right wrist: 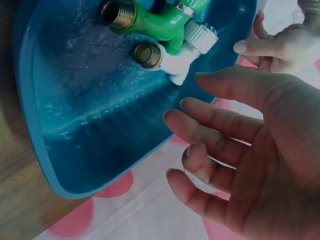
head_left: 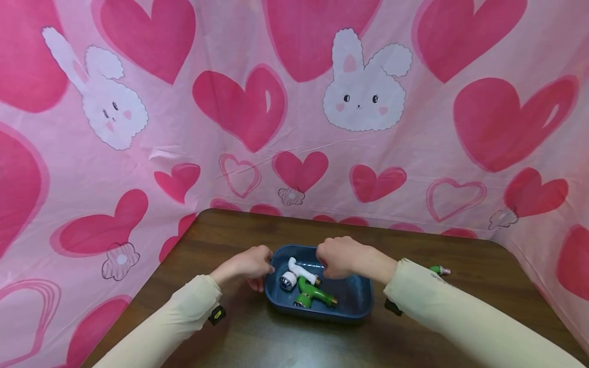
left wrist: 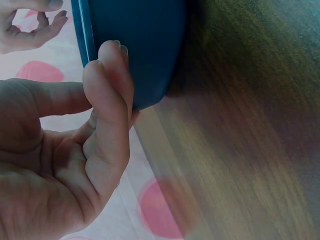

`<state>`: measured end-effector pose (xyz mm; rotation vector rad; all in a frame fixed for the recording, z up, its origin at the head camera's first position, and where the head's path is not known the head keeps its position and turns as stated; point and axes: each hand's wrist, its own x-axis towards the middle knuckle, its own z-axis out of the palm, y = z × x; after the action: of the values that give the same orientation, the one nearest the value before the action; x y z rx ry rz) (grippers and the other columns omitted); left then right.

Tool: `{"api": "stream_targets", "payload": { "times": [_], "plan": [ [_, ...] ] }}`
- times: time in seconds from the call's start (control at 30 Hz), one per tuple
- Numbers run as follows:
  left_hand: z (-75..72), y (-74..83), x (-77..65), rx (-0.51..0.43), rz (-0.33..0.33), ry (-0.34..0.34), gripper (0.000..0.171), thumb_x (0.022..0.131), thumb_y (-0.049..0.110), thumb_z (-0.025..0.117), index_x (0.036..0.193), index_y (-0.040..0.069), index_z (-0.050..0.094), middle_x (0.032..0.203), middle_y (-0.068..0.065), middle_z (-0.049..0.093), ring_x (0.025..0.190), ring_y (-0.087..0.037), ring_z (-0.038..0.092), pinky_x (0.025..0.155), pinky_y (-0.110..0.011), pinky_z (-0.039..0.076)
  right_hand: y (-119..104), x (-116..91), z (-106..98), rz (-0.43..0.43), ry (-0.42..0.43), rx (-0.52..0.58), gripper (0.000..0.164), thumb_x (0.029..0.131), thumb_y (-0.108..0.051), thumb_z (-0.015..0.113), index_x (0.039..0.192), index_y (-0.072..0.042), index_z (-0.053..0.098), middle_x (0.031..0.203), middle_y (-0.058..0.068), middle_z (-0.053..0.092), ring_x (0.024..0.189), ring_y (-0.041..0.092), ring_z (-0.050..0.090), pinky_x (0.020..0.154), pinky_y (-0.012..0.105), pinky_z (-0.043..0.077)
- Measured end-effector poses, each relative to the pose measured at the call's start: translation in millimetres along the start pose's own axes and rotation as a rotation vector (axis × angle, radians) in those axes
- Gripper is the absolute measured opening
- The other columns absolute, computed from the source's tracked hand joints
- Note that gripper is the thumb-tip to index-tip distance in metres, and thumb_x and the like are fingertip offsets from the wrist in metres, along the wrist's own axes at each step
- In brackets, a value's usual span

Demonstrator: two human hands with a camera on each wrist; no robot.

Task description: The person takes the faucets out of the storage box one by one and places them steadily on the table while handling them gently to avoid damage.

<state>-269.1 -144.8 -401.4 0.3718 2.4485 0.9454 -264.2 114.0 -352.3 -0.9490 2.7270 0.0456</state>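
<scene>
A dark blue plastic tub stands on the table, holding a white faucet and a green faucet that lie close together in its left half. My left hand grips the tub's left end, thumb at the rim and bent fingers against the outer wall. Above the tub's far rim is my right hand; in the right wrist view its fingers are loosely bent with nothing between them. Threaded brass ends show on both the green faucet and white faucet.
On the brown wooden table, a small green piece with a pale pinkish end lies to the right, partly hidden behind the right sleeve. A pink cloth with hearts and rabbits hangs behind the table and at its sides.
</scene>
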Motion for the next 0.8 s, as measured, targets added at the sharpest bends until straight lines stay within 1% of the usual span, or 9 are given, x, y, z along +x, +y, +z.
{"api": "stream_targets", "payload": {
  "times": [0.17,0.33,0.6,0.8],
  "plan": [
    [-0.4,0.7,0.0,0.003,-0.011,0.002,0.017,0.103,0.002,0.064,0.118,-0.005,0.066,0.071,-0.015,0.068,0.053,-0.023,0.07,0.052,-0.033,0.061,-2,2,1,0.006,-0.016,0.011,0.023,0.087,-0.024,0.087,0.079,-0.021,0.066,0.073,-0.008,0.059,0.068,0.012,0.056,0.063,0.031,0.055],
    [0.3,0.6,0.5,0.011,-0.015,0.002,0.016,0.103,0.003,0.065,0.117,-0.005,0.067,0.071,-0.014,0.068,0.053,-0.022,0.07,0.052,-0.033,0.061,-4,3,4,0.009,-0.03,-0.003,0.021,0.087,-0.024,0.087,0.081,-0.02,0.067,0.074,-0.007,0.06,0.068,0.012,0.056,0.064,0.032,0.056],
    [1.2,0.9,0.9,0.012,-0.012,0.005,0.016,0.103,0.003,0.065,0.117,-0.005,0.067,0.072,-0.014,0.068,0.054,-0.023,0.07,0.053,-0.033,0.061,-5,6,8,0.012,-0.039,0.002,0.02,0.087,-0.025,0.088,0.083,-0.021,0.069,0.076,-0.008,0.06,0.069,0.012,0.057,0.065,0.031,0.056],
    [2.0,-0.4,1.2,0.02,-0.014,0.005,0.023,0.103,0.003,0.064,0.124,-0.007,0.064,0.068,-0.014,0.068,0.051,-0.023,0.069,0.051,-0.034,0.061,-8,7,12,-0.012,-0.048,0.019,0.02,0.089,-0.023,0.086,0.08,-0.019,0.068,0.073,-0.007,0.06,0.066,0.012,0.056,0.062,0.031,0.055]
  ]
}}
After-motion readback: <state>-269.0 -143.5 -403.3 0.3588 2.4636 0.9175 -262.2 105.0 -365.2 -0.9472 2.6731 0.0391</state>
